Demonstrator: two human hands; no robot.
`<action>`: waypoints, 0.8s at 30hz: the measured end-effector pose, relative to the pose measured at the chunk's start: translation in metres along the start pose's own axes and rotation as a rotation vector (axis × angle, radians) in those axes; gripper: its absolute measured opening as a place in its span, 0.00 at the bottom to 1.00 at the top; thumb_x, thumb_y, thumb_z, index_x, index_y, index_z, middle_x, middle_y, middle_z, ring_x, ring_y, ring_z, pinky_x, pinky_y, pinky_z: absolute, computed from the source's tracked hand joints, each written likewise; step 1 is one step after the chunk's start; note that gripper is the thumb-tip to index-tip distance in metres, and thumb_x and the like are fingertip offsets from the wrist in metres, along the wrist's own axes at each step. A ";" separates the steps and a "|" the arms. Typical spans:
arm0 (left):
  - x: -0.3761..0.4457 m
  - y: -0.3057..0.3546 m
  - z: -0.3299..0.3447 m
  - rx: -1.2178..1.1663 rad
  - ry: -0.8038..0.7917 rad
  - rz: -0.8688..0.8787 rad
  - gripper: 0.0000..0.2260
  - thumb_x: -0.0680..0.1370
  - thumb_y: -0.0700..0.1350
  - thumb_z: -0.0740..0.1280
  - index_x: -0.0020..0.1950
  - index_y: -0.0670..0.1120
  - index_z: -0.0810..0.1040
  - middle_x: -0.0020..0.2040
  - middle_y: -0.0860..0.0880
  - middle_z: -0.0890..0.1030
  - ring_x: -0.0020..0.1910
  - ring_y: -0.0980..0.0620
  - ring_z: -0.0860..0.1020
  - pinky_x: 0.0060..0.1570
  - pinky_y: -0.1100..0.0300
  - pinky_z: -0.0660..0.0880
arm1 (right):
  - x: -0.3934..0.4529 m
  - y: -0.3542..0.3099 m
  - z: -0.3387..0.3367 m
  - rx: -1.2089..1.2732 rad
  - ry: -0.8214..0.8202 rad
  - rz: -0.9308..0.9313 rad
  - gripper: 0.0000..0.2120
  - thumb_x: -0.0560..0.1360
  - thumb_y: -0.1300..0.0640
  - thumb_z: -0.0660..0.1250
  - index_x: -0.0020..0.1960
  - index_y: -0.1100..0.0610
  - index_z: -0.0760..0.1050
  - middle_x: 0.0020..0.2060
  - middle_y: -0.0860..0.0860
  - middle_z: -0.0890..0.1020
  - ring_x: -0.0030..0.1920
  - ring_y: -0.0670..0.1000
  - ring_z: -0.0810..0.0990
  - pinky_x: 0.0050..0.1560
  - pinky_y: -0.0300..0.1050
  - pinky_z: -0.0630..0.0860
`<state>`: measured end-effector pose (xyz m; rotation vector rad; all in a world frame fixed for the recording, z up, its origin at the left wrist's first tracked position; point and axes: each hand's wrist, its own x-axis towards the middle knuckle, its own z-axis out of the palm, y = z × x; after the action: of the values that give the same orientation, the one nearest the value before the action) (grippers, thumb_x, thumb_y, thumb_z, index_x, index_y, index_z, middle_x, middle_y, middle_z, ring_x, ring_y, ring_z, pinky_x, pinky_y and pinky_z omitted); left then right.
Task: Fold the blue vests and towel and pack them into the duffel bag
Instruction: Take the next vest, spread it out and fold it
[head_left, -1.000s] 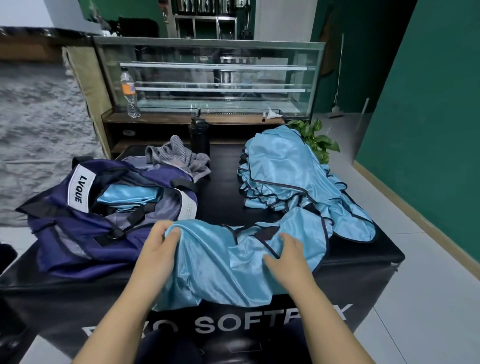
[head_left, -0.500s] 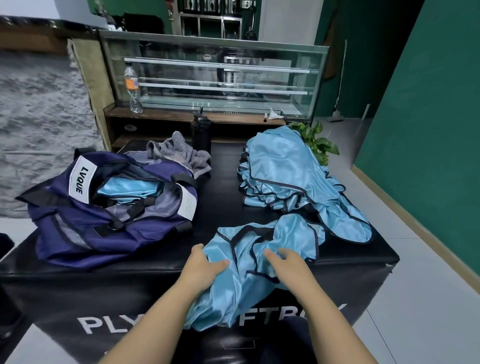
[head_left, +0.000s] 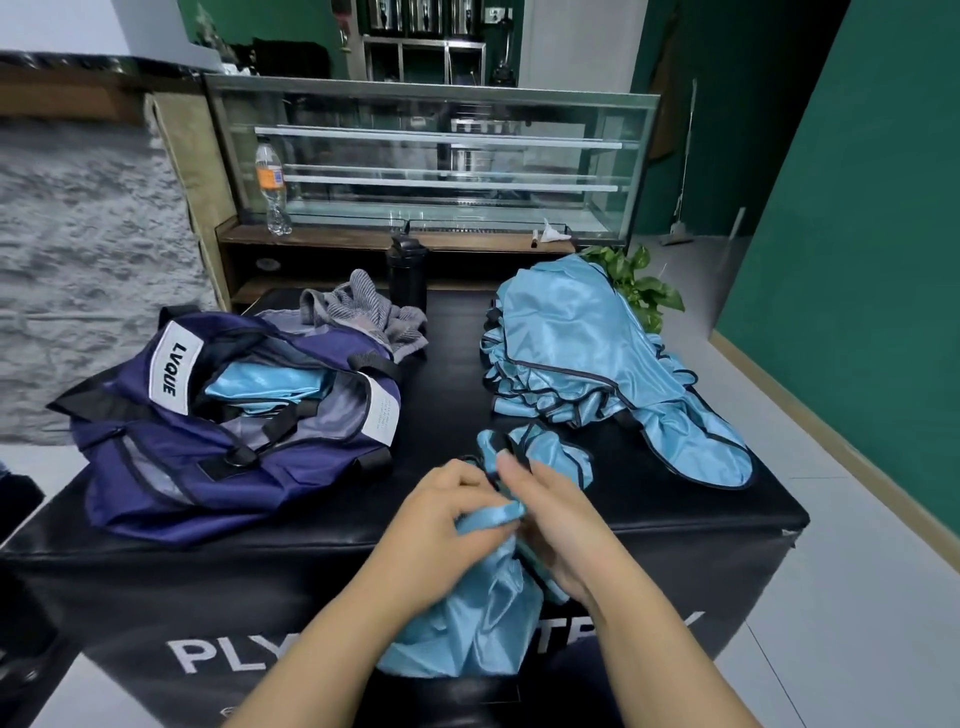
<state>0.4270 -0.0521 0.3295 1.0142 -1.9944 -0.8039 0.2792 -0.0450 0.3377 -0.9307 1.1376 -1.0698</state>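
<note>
Both hands, left hand (head_left: 441, 514) and right hand (head_left: 556, 519), pinch the bunched vest (head_left: 467, 618) overhanging the plyo box's (head_left: 675, 525) front edge; slippery, it may slide off.

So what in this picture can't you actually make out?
Head view, the only one:
- How many vests the pile holds: the layers overlap.
- What else is in the duffel bag: its flaps and straps cover all but one blue vest.
- The white lettering on the black box front: the arms and the hanging vest block its middle.
- The right hand fingertips: blurred.
- The bag's small label: print too small.
</note>
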 end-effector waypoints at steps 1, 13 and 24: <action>-0.002 0.001 0.001 0.048 -0.048 0.029 0.09 0.69 0.60 0.68 0.48 0.64 0.80 0.53 0.61 0.75 0.55 0.57 0.74 0.56 0.70 0.67 | -0.001 -0.003 0.002 -0.049 0.042 -0.030 0.09 0.76 0.52 0.69 0.50 0.57 0.78 0.47 0.56 0.84 0.49 0.53 0.83 0.52 0.48 0.79; -0.010 -0.011 -0.014 0.195 0.117 -0.251 0.15 0.73 0.39 0.72 0.51 0.56 0.73 0.50 0.57 0.76 0.48 0.63 0.73 0.48 0.80 0.63 | -0.013 -0.018 -0.026 0.358 0.291 -0.171 0.07 0.78 0.68 0.61 0.51 0.63 0.77 0.40 0.56 0.84 0.38 0.52 0.84 0.41 0.47 0.81; -0.002 0.021 -0.007 -0.330 0.047 -0.602 0.34 0.69 0.73 0.59 0.45 0.42 0.83 0.47 0.42 0.84 0.41 0.53 0.78 0.45 0.61 0.71 | -0.016 -0.016 -0.023 0.450 -0.024 -0.200 0.27 0.65 0.77 0.52 0.58 0.64 0.76 0.45 0.61 0.82 0.45 0.57 0.81 0.43 0.47 0.79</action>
<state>0.4259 -0.0415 0.3489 1.4300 -1.4484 -1.3585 0.2527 -0.0348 0.3525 -0.7036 0.7468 -1.4019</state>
